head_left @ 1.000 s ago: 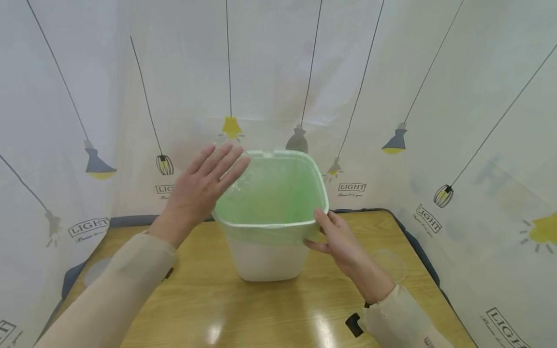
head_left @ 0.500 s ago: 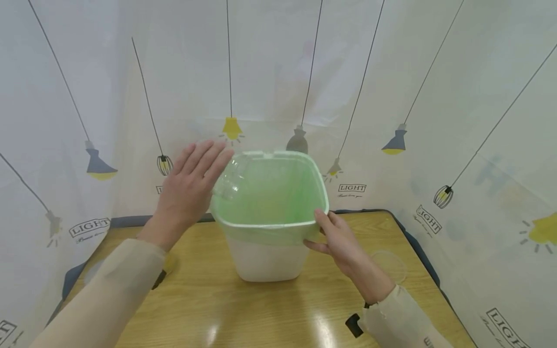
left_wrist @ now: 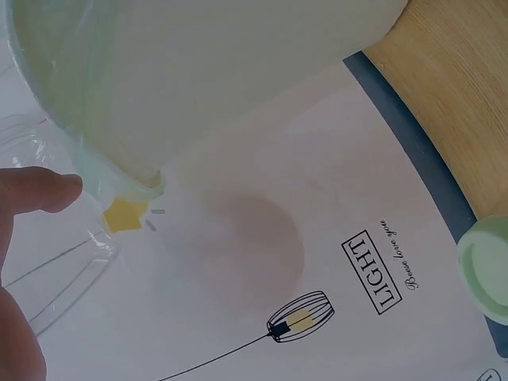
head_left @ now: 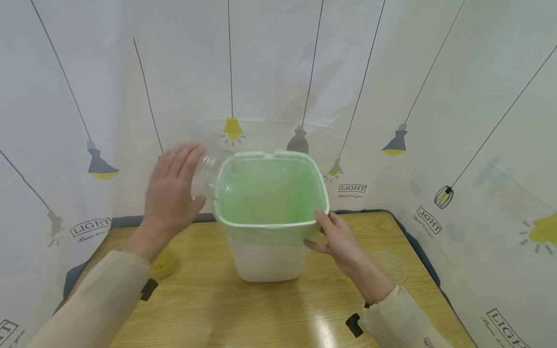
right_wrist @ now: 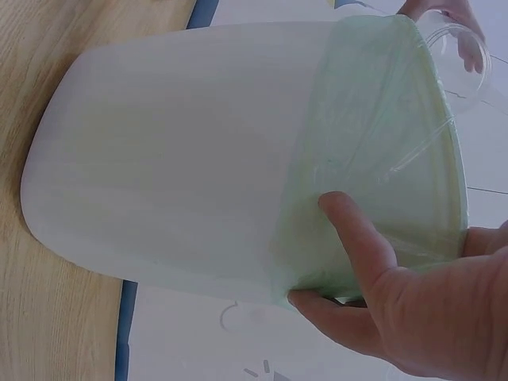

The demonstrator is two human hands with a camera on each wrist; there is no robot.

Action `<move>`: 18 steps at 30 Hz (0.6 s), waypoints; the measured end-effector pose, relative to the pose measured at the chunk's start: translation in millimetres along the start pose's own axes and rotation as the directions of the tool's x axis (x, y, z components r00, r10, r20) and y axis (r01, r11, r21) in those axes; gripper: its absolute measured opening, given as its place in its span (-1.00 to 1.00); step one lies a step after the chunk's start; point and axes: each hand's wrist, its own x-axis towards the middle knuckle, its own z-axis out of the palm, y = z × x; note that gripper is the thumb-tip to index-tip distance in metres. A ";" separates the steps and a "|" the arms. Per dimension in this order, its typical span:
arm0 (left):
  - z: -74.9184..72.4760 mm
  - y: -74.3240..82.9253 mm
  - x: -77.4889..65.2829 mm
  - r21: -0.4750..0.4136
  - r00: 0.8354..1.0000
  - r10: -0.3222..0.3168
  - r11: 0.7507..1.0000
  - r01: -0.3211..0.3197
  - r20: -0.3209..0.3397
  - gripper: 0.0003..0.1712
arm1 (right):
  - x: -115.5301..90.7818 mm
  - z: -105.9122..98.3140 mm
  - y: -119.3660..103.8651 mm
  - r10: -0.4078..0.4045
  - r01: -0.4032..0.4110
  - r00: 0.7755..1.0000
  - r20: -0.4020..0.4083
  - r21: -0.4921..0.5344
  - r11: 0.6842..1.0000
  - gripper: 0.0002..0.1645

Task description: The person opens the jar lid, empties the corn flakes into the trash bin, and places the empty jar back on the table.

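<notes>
A white bin (head_left: 267, 263) stands upright on the wooden table, lined with a thin green plastic bag (head_left: 270, 234) folded over its rim. With the thumb over the rim and fingers under it, my right hand (head_left: 341, 244) grips the bin's near right corner. My left hand (head_left: 169, 191) holds a clear jar (head_left: 205, 176) sideways at the bin's left rim. In the right wrist view the jar's open mouth (right_wrist: 462, 86) faces the bin's opening. The left wrist view shows a thumb and finger at the jar's side; the rest of the grip is hidden.
On the table (head_left: 243, 319), a clear round container with yellow contents (head_left: 163, 265) sits beside my left forearm. A clear disc (head_left: 389, 267) lies behind my right wrist. The left wrist view shows a pale green round piece (left_wrist: 486, 270). Printed sheeting (head_left: 270, 72) surrounds the table.
My left hand has drawn left from over the bin's opening with the jar, uncovering more of the bin and the yellow contents on the table. My right hand and the bin have stayed put.
</notes>
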 end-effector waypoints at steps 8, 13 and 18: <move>-6.2 -10.4 -12.3 -0.155 0.984 -0.177 0.972 0.178 0.021 0.15 | 0.2 -0.2 0.4 0.003 -0.003 1.000 0.001 0.000 1.000 -0.32; -10.3 -13.9 -23.9 -0.262 0.967 -0.253 0.931 0.253 0.034 0.21 | 0.3 -0.7 0.5 0.000 0.000 1.000 0.004 0.003 1.000 -0.32; -15.9 -17.7 -40.0 -0.384 0.942 -0.319 0.861 0.333 0.102 0.29 | 0.1 -1.2 0.6 -0.003 0.003 1.000 0.005 0.001 1.000 -0.31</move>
